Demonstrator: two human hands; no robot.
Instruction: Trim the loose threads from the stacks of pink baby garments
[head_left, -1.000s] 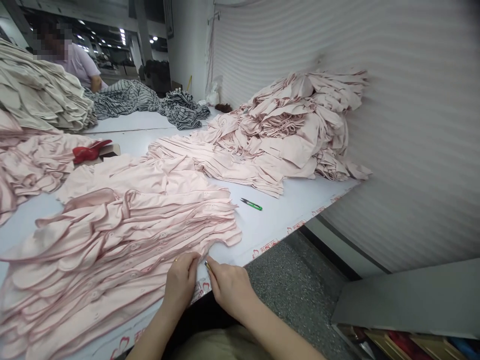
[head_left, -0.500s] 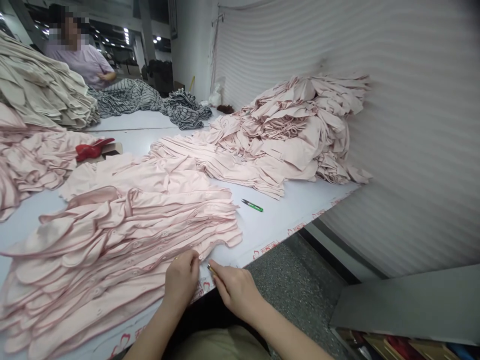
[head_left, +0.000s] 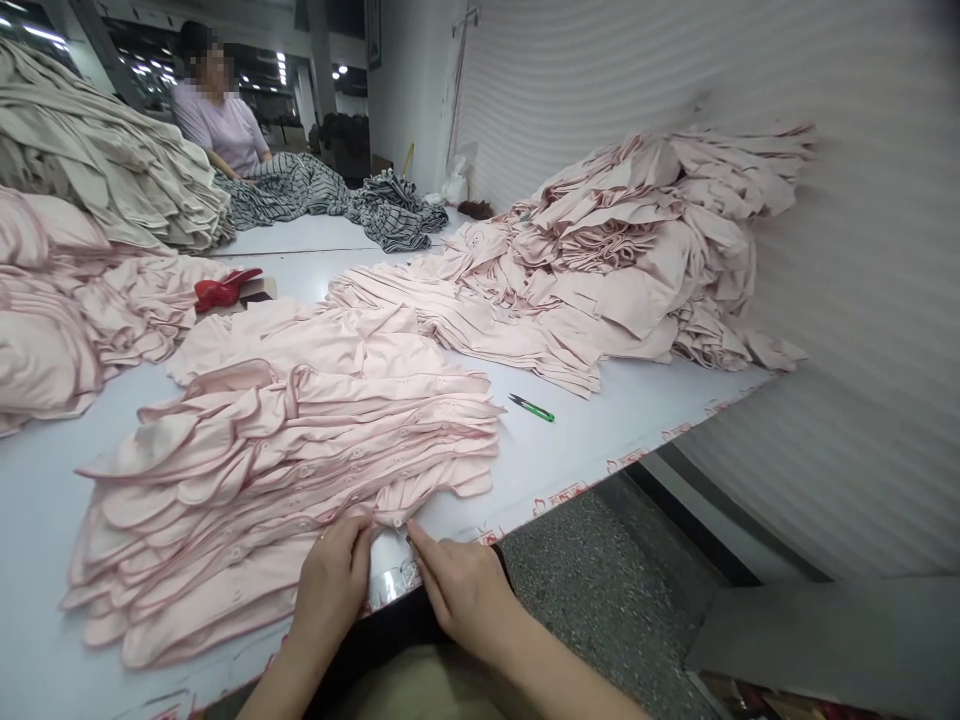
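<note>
Overlapping pale pink button-front garments [head_left: 247,500] with darker pink piping lie on the table in front of me. My left hand [head_left: 336,568] is closed on the front edge of the nearest garment, thumb and fingers pinched on the cloth. A small round button [head_left: 398,521] shows on that edge between my hands. My right hand [head_left: 459,580] is closed just right of the button, its forefinger and thumb tip pointing at it. It holds a small pen-like tool, now almost fully hidden by the fingers. Green thread snips [head_left: 532,407] lie on the table beyond.
A big heap of pink garments [head_left: 600,270] rises at the back right. Grey-beige cloth [head_left: 112,160], more pink cloth [head_left: 45,300] and a red tool [head_left: 225,288] lie at left. A co-worker [head_left: 225,125] handles checked fabric [head_left: 300,190]. The table edge [head_left: 570,493] runs before me.
The view has shifted, so most things sit further right in it. My right hand has moved closer to the garment edge and button, and its tool is now mostly covered.
</note>
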